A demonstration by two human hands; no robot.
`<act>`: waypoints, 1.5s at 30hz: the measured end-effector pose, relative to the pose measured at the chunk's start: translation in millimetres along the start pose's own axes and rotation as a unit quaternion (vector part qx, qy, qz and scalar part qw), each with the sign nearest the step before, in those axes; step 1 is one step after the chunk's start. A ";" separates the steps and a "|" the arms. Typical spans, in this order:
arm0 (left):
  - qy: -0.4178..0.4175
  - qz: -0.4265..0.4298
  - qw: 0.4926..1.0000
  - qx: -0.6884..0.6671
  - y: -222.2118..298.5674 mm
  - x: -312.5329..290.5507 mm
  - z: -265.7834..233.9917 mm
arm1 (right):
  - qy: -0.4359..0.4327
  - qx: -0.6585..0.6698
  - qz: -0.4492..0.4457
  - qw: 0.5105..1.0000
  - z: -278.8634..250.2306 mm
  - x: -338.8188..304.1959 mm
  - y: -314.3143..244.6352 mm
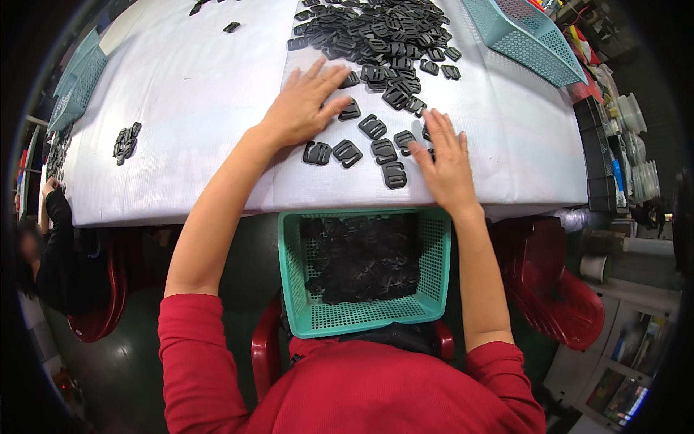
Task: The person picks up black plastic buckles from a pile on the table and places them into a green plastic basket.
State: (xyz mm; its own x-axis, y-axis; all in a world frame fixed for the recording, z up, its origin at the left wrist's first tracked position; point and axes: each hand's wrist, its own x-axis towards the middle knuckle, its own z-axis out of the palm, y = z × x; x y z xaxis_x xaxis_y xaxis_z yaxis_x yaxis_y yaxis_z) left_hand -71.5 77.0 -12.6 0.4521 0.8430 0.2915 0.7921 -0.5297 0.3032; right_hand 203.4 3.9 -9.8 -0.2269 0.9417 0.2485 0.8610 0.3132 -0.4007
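At twelve o'clock, the heap of black buckles (376, 32) is cut off by the top edge, and the contents of the green basket (354, 316) at six o'clock blur into one dark mass. The left hand (307, 98) is palm down over the counter (195, 87), fingers spread apart; the right hand (444, 163) likewise holds its thumb and fingers apart. Both partly cover buckles; whether they touch them, I cannot tell. Loose buckles (384, 150) lie between them, at four o'clock from the left hand and nine from the right.
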 end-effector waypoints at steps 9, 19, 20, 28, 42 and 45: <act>-0.017 0.006 0.997 -0.075 96.1 -56.2 3.9 | 0.023 0.038 -0.099 0.994 9.2 -25.2 -41.9; 0.108 0.047 0.991 -0.065 90.3 9.2 -3.5 | 0.096 0.159 -0.107 0.977 -25.0 26.4 -17.2; 0.102 0.053 0.993 -0.032 85.4 25.3 6.3 | 0.107 0.133 -0.101 0.980 -18.3 44.7 -6.6; -0.024 0.042 0.998 -0.048 68.0 -1.0 -4.2 | 0.000 0.041 -0.144 0.989 -7.2 53.2 2.4; 0.121 -0.080 0.980 -0.138 60.4 -40.5 -28.9 | 0.033 0.115 -0.197 0.973 -1.9 27.2 -22.4; 0.121 -0.047 0.988 -0.082 51.8 -18.0 -21.8 | 0.086 0.060 -0.167 0.980 4.6 42.1 -21.2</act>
State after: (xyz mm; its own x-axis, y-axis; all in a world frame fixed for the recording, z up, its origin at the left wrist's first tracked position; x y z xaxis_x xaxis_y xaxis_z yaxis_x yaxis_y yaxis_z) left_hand -47.6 32.4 17.5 0.2516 0.8528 0.4577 0.7398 -0.4744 0.4771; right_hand 173.5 37.5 5.1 -0.3978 0.7530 0.5241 0.6904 0.6219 -0.3695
